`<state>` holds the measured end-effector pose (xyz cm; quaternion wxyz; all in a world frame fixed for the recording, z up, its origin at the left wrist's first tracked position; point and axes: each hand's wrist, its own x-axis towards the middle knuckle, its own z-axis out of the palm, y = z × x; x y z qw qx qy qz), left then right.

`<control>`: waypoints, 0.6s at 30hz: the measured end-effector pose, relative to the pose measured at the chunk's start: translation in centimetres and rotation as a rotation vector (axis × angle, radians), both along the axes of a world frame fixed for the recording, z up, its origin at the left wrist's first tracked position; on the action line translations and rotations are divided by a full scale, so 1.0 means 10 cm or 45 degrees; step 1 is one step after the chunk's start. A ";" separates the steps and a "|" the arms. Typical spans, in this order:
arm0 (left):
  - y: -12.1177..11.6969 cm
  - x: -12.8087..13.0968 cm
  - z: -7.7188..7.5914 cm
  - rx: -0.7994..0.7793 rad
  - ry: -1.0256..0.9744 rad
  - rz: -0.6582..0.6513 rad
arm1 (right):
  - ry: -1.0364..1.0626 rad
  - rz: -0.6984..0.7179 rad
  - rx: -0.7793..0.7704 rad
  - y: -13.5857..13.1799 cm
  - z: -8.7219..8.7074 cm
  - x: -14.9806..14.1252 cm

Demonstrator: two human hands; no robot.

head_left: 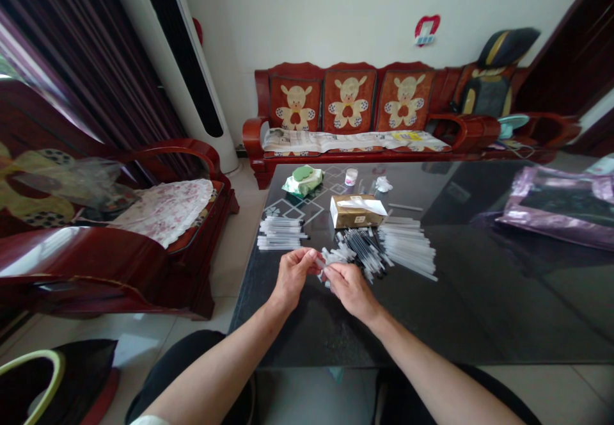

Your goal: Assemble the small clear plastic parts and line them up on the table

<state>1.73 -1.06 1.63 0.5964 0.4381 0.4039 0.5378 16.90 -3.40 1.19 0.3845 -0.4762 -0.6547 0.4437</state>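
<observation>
My left hand and my right hand meet above the dark table, both with fingers pinched. Between their fingertips is a small pale plastic pen part, mostly covered by the fingers. Just beyond my right hand lies a heap of short whitish caps. Black pen refills are piled beside it. Translucent pen barrels lie in a broad bundle to the right. A stack of whitish pens with dark ends rests left of my hands.
A tissue box stands behind the piles. Farther back are a green wipes pack, a small white jar and crumpled tissue. A purple plastic package lies on the table's right. Wooden seats flank the left.
</observation>
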 end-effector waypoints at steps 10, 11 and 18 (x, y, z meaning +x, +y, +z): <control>0.01 -0.03 0.01 -0.088 0.017 0.016 | 0.021 0.012 -0.053 -0.01 0.01 -0.03; 0.00 -0.02 0.00 -0.107 0.012 0.048 | -0.149 -0.050 0.110 -0.02 0.00 -0.04; -0.04 0.04 -0.05 -0.140 -0.094 0.140 | -0.774 -0.230 0.540 -0.06 -0.01 -0.07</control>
